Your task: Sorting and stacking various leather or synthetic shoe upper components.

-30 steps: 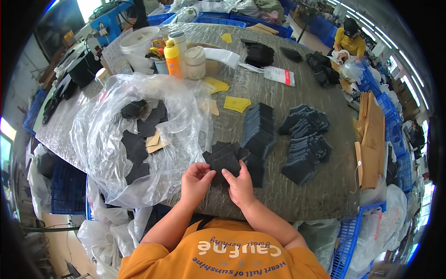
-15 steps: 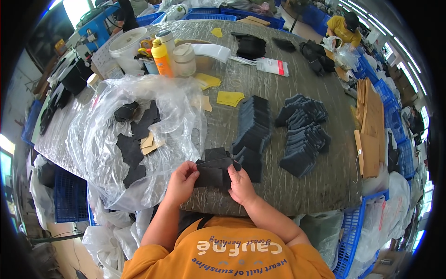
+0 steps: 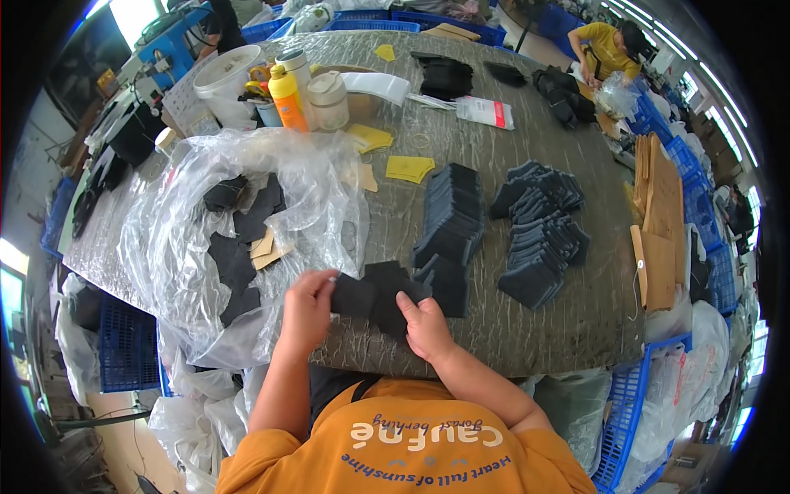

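Between my hands are black fabric pieces (image 3: pixel 388 298), flat and overlapping, just above the table's near edge. Closed in a pinch, my left hand (image 3: pixel 308 311) grips the outer edge of one black piece (image 3: pixel 352 296). My right hand (image 3: pixel 426 326) holds the other pieces with its thumb on top; its fingers are hidden beneath them. Just beyond them, a fanned row of dark blue-grey pieces (image 3: pixel 448 216) runs away from me. Two more overlapping stacks (image 3: pixel 539 235) lie to its right. To the left, a crumpled clear plastic bag (image 3: pixel 321 189) has black pieces (image 3: pixel 233 267) on it.
An orange-yellow bottle (image 3: pixel 286 97), a lidded jar (image 3: pixel 327 100) and a white bucket (image 3: pixel 229 78) stand at the back left. Yellow templates (image 3: pixel 409 169) lie mid-table. Folded cardboard (image 3: pixel 658 222) and blue crates (image 3: pixel 619 420) line the right side. A co-worker (image 3: pixel 609 51) is at the far right.
My left hand has moved left and slightly up, drawing one black piece sideways from the others. My right hand stays nearly in place. The co-worker's arms have shifted.
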Available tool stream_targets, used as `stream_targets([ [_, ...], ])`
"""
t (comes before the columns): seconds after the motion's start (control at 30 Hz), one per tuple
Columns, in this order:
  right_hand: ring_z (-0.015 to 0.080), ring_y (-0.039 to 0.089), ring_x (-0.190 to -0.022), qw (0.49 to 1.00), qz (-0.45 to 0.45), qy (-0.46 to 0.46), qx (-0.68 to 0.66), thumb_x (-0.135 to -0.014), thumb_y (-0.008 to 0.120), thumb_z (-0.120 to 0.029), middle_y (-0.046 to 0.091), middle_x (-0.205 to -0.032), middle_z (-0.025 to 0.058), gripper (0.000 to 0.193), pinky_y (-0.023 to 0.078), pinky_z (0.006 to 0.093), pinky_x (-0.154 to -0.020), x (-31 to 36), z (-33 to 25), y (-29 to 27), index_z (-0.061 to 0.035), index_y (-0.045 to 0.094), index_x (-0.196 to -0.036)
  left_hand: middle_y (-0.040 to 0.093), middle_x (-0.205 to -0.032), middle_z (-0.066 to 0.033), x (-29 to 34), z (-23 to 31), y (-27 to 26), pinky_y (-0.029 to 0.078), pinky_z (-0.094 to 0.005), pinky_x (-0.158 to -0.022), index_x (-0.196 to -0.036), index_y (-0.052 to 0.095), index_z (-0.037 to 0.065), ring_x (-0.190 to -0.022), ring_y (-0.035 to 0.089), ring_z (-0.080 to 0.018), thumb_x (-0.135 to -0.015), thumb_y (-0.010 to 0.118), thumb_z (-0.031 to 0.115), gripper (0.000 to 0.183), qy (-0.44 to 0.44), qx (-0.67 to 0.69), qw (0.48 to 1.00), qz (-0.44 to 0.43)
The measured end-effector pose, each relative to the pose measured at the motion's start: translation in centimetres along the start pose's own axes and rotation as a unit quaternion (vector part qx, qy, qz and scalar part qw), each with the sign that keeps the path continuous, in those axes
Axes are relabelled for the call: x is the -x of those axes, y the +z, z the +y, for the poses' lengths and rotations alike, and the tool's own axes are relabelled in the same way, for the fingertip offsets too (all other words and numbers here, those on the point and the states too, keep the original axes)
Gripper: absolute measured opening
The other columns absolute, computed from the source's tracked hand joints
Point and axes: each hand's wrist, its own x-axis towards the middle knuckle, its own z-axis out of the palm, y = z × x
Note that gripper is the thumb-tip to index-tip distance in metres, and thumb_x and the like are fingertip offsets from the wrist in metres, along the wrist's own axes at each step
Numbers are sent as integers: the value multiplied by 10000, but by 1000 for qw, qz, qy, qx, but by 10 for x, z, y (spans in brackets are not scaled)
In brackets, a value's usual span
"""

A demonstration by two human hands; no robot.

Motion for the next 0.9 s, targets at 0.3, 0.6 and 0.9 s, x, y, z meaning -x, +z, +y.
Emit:
stream_targets([
  [0.3,131,491,-1092,984,58,-85,-145,-954,534,-182,544,-1184,56,366,384,269,-946,4,-11,22,-27,420,-1265,590,-747,-57,22,9,39,515,-277,-562,-888,525,45,-615,595,-155,-892,542,20,30,-337,539,769,68],
  [0.6,180,580,-993,959,33,-225,171,-855,624,-42,590,-1092,90,407,429,285,-905,10,-19,24,-12,462,-1227,560,-909,-90,30,10,56,536,-293,-684,-1075,472,-25,-784,625,-192,-844,592,21,264,-353,389,850,-48],
  [0.9,340,533,-990,856,-6,-328,399,-705,678,42,562,-1033,143,534,436,383,-861,11,-26,31,-59,506,-1201,587,-1024,-53,37,-17,51,433,-271,-861,-1146,534,14,-957,545,-134,-956,514,223,283,-158,340,926,40],
])
